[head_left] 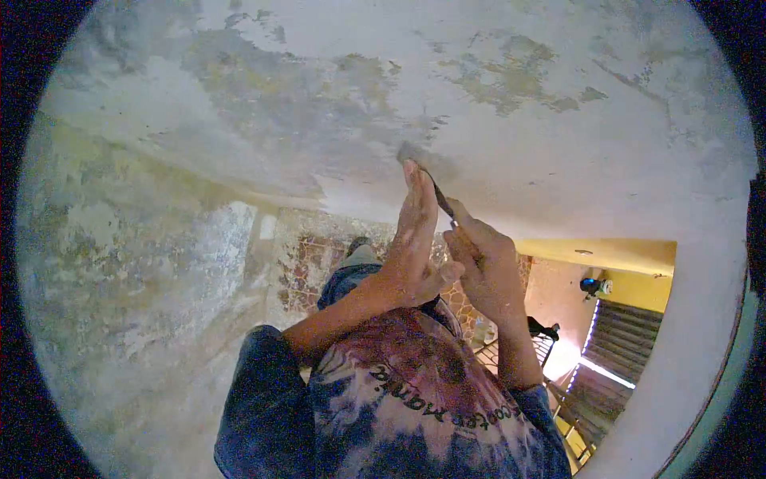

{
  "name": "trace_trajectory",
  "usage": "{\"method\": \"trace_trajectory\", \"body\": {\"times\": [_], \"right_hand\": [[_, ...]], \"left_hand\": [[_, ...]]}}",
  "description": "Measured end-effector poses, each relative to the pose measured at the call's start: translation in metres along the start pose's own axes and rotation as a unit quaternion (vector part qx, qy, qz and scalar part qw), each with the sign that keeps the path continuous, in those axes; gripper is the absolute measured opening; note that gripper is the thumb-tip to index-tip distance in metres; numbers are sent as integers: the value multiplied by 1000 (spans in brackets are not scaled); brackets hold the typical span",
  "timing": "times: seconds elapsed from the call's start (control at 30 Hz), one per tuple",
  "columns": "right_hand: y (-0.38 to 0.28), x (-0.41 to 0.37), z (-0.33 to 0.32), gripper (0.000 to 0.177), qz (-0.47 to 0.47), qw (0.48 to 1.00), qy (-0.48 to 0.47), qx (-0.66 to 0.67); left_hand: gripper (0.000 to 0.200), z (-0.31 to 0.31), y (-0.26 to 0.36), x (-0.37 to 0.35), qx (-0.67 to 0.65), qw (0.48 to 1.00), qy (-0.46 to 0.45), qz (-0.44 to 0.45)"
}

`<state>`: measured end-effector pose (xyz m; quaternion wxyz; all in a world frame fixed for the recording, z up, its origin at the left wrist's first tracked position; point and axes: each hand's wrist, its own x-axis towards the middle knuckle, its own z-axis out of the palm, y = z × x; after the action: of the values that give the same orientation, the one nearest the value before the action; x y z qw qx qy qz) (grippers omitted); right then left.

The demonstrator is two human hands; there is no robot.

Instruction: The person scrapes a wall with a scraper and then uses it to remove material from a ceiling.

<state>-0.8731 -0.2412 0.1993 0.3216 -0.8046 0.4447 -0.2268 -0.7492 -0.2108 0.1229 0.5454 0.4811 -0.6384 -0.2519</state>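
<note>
A patchy grey and white wall (319, 120) fills the upper view. My right hand (491, 267) is closed round the handle of a thin dark scraper (440, 198), whose blade end reaches up to the wall surface. Close beside it on the left, my left hand (417, 231) is raised with its fingers stretched out, the fingertips near the blade against the wall. Pale dust or plaster coats the fingers. A darker grey smudge (415, 152) lies on the wall at the fingertips.
Below are a patterned floor (311, 255) and my shoe (359, 243). A stained side wall (144, 279) stands at the left. At the lower right, an opening shows a yellow wall (638, 287), dark shutters (626, 339) and metal railings (574, 431).
</note>
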Motion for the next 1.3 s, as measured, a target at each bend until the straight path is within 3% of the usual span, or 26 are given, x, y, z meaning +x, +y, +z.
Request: {"method": "trace_trajectory", "body": {"times": [0.1,0.17,0.27,0.37,0.47,0.57,0.83,0.97,1.07,1.13,1.23,1.3], "right_hand": [[-4,3,-3,39,28,999,-26,-13],[-4,1,9,40,-24,999,-24,-14],[-7,9,-7,43,52,997,-48,-41],[-4,0,0,44,-5,998,-66,4],[0,7,0,47,5,996,-61,-59],[-1,4,-2,45,-5,995,-99,-6],[-2,9,-13,46,-11,993,-110,-30],[-1,7,6,46,-32,997,-59,-47],[-2,5,0,40,-43,997,-49,-41],[-7,7,-3,40,1,999,-29,-45],[0,4,5,39,-48,998,-32,-33],[1,2,-2,40,-28,999,-40,-22]], "left_hand": [[107,-1,0,-1,11,1000,-16,-18],[107,-3,2,1,-2,998,59,-1],[107,-7,-4,1,24,999,-24,-31],[108,-1,-3,-2,9,999,45,-18],[107,-7,3,2,0,999,22,-38],[104,-5,1,-2,-13,998,51,-41],[103,-6,2,-3,15,998,47,-27],[101,-5,4,1,-6,995,88,-35],[101,-10,6,0,4,1000,22,-21],[101,-4,2,2,4,999,45,-17],[100,-4,0,-3,14,998,50,-25],[100,-5,-1,-4,24,999,29,-32]]}}
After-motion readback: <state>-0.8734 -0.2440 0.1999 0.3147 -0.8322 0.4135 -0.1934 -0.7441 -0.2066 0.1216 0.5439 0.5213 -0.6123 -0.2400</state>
